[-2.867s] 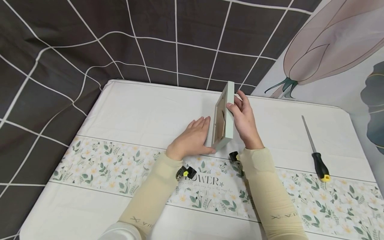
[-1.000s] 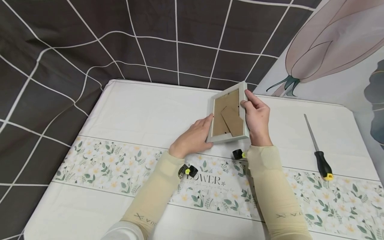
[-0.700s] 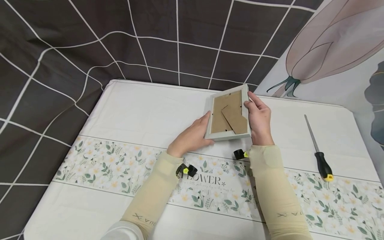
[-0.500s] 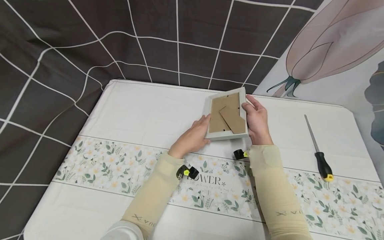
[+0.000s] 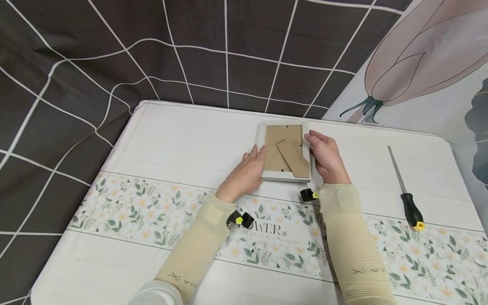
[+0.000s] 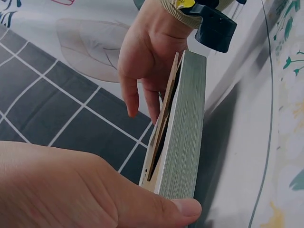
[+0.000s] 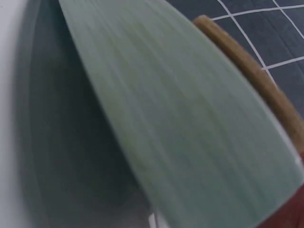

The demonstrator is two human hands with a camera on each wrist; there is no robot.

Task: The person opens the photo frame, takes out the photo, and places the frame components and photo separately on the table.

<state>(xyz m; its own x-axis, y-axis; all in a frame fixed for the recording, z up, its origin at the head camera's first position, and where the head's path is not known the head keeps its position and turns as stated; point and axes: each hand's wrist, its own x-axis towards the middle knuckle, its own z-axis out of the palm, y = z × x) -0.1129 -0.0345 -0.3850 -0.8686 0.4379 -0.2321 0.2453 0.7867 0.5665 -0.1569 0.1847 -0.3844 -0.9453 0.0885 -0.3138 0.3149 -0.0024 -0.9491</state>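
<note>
Posed with left forearm and right forearm slanting inward from the near side. Holding left hand back upward at left, fingers straight toward the far side, thumb outstretched. Holding right hand opposite, at right, fingers loosely bent toward far left, thumb extended.

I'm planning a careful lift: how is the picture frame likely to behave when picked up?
The picture frame looks stiff, its border straight without sagging. Its flat, rectangular shape makes rolling unlikely. The brown stand may flap, given the gap behind it.
</note>
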